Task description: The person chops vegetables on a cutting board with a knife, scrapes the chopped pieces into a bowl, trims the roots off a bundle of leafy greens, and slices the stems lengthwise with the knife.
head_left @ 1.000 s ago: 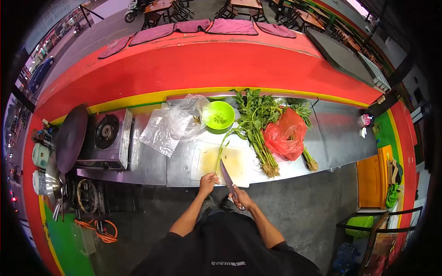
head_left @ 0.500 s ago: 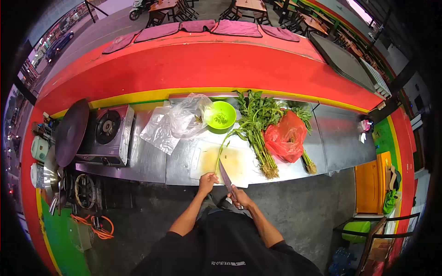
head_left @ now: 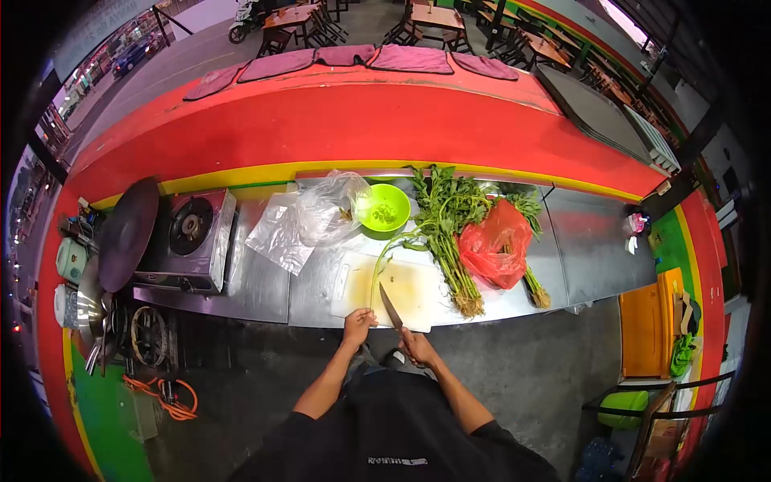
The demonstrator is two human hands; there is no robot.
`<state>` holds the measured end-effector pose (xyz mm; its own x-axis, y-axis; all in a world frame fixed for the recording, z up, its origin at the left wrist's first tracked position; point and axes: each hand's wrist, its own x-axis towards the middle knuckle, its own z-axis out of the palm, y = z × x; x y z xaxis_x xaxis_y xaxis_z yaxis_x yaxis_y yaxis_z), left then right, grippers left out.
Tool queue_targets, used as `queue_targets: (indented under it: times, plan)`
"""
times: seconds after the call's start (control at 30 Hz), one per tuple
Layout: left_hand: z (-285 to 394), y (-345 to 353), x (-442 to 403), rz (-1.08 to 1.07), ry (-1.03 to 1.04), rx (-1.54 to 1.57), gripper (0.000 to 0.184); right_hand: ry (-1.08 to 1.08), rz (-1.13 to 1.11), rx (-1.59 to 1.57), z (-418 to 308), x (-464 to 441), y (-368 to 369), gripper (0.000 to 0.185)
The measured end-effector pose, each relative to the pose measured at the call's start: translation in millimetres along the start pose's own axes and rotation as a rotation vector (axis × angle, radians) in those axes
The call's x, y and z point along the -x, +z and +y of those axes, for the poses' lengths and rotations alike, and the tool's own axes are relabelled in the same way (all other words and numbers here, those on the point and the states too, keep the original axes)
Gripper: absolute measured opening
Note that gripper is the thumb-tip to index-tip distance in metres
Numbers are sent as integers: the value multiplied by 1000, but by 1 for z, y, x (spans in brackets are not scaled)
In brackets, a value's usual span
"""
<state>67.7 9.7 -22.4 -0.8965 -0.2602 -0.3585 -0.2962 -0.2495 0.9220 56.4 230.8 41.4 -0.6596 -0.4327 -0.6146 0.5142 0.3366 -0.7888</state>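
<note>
Left hand (head_left: 358, 326) is closed, its fingers pinched on the near end of a single green stem (head_left: 377, 277), at the near edge of the white board (head_left: 418, 293). From there the stem runs away from the person over the left half of the board and bends right, its leafy far end reaching toward the large bunch (head_left: 451, 261). Right hand (head_left: 416, 347) is wrapped around the handle of a knife (head_left: 389, 304), whose blade slants far and left over the board. Its tip lies just right of the stem; whether the two touch cannot be told.

As for progress, small green bits (head_left: 384, 214) lie in the lime bowl (head_left: 401, 201) beyond the board, and they look like pieces already cut. The stem in hand appears long and uncut along the part that shows. To the right of the board, the large bunch lies whole, leaves far and roots near, and more greens (head_left: 536, 293) stick out from under the red bag (head_left: 496, 245) beside it. Judged by the small amount in the bowl against these whole greens, little seems done and most remains. A clear bag (head_left: 325, 210) sits left of the bowl on the steel counter (head_left: 590, 253).
</note>
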Motion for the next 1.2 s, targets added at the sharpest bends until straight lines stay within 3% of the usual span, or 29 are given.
queue_targets:
  times: [0.13, 0.37, 0.87, 0.93, 1.2]
  plan:
    - [-2, -2, 9, 46, -10, -18, 28, 13, 8, -2, -4, 4, 0, 64]
    - [-3, -8, 17, 32, -25, -114, 28, 188, -197, -384, -8, 14, -3, 64]
    - [-14, -12, 12, -2, 9, -158, 32, 246, -281, -419, -5, 7, 1, 66]
    - [-14, -12, 11, 8, -16, -128, 32, 249, -255, -376, -7, 7, 5, 65]
    - [-7, -10, 13, 6, -71, -112, 31, -75, 16, 96, 9, -3, 13, 67]
